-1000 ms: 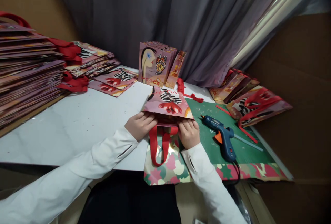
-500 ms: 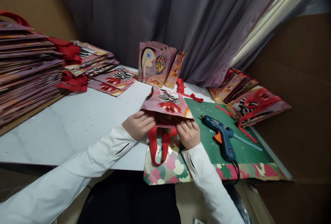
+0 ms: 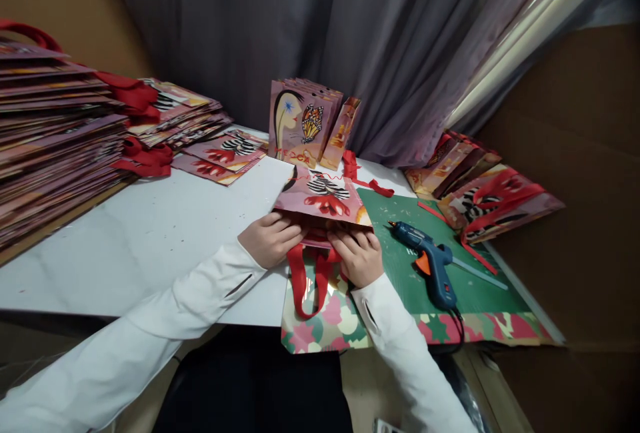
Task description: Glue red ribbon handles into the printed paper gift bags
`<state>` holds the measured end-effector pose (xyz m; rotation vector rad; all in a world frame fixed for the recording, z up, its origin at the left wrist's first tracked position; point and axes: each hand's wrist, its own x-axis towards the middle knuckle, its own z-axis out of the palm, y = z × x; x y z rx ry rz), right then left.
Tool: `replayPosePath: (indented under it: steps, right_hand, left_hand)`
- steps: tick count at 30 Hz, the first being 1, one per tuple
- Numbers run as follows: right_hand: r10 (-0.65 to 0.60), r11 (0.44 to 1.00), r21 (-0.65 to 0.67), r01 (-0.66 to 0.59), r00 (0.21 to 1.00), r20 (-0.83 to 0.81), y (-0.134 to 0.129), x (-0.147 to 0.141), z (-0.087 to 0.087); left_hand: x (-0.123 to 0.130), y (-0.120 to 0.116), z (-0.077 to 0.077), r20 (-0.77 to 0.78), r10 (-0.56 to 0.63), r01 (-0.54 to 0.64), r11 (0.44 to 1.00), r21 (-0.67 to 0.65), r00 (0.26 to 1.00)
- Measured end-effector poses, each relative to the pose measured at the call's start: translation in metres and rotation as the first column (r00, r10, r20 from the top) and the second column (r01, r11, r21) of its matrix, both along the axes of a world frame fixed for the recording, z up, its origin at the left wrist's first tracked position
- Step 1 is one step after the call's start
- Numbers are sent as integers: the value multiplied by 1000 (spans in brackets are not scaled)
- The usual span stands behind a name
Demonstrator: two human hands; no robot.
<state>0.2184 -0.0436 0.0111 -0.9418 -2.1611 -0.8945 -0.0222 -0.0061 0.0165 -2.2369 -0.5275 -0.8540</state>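
Note:
A pink paper bag (image 3: 325, 198) with a zebra-striped and red flower print lies in front of me, its mouth facing me. My left hand (image 3: 273, 239) is closed on the left side of the mouth, fingertips partly inside. My right hand (image 3: 357, 256) grips the right side of the mouth, its fingers curled over the edge. A red ribbon handle (image 3: 299, 286) hangs from the mouth between my hands, over a camouflage-patterned sheet (image 3: 305, 336).
A blue glue gun (image 3: 437, 273) lies on a green mat (image 3: 400, 273) at the right. Tall bag stacks (image 3: 55, 139) fill the left. Upright bags (image 3: 300, 123) stand behind, with more bags (image 3: 500, 203) and red ribbons at the back right.
My right hand has shifted slightly left along the bag's mouth. My left hand stays nearly in place, and the bag has barely moved.

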Motion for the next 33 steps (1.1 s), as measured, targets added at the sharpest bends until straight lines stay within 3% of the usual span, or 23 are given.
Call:
replayPosePath:
  steps: [5, 12, 17, 21, 28, 33]
  right_hand:
    - [-8, 1000, 14, 10, 992, -127, -1, -3, 1]
    - [-48, 997, -70, 42, 996, -81, -8, -9, 0]
    - [-130, 986, -117, 123, 990, -59, -10, -20, -6]
    - [-73, 991, -113, 76, 997, 34, -7, -19, -9]
    - [37, 998, -44, -36, 999, 24, -5, -12, -4]
    - [-33, 992, -118, 35, 999, 19, -7, -13, -7]
  left_hand:
    - [-1, -1, 5, 42, -33, 32, 999, 35, 999]
    - [-1, -3, 11, 25, -49, 49, 999, 15, 998]
    - [5, -5, -2, 37, -25, 25, 1000, -7, 999]
    - [8, -5, -16, 76, -20, 21, 1000, -17, 997]
    - [6, -6, -14, 122, -50, 46, 998, 33, 991]
    - [4, -3, -21, 77, -24, 27, 999, -35, 997]
